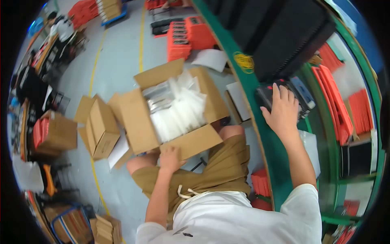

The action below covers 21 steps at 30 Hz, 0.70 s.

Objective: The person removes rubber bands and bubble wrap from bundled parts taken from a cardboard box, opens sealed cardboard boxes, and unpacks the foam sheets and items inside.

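An open cardboard box (140,122) stands in front of my knees, its flaps folded outward. Inside it lie many white plastic packets (178,118) and, toward its upper left, some clear bags with greyish contents (159,97). My left hand (171,159) rests on the edge of the box's near flap, fingers bent over it; the thumb side is partly hidden. Over on the green bench (260,134), my right hand (283,109) lies with fingers spread on a black device (266,92). A blue and grey device (302,91) is just right of those fingers.
A second open carton (101,126) stands on the floor at left. Yellow bands (243,62) and large black cases (280,36) are on the bench. Red trays (333,105) fill the right shelf; red stacks (178,40) stand ahead. Two people (63,28) sit at far left.
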Available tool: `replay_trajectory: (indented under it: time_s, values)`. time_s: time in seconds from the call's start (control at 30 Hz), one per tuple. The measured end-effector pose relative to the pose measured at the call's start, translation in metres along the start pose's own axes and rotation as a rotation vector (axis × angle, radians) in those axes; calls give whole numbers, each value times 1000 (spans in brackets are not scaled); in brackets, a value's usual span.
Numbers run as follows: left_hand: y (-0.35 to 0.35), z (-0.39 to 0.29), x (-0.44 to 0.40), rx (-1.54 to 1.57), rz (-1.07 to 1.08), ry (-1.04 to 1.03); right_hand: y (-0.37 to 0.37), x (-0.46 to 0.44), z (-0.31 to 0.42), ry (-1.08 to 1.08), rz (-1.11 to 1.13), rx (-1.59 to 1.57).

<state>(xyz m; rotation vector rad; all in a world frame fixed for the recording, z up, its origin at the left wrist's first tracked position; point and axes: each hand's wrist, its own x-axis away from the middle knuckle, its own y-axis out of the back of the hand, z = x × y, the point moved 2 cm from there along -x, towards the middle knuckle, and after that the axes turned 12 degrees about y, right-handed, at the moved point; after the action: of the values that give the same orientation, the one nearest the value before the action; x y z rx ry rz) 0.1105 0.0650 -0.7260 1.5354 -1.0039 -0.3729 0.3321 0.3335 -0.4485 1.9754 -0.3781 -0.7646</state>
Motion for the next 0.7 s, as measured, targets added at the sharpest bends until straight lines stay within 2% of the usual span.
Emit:
replay_trajectory:
  time_s: [0.1,0.23,0.3,0.4,0.47,0.53,0.57,0.63,0.7]
  values:
    - [-30,-5,16,-30,-28,35,7,-36,53,278,4,-317]
    - [-62,0,18,-5,-65,42,-77,-78,143,580,390,-511]
    - [-66,5,17,16,-79,68,-134,-97,188,683,508,-612]
    - [-58,15,10,225,-87,86,-212,-126,256,744,538,-755]
    - [-63,24,2,327,-129,117,-265,-149,303,677,569,-893]
    - [-69,33,-5,527,-205,132,-317,-169,347,690,521,-838]
    - [-71,36,-9,530,-201,150,-340,-177,365,684,471,-776]
    - [-72,39,-16,634,-79,233,-364,-185,387,691,433,-717]
    - [-70,41,-23,686,-14,285,-383,-180,401,829,389,-575]
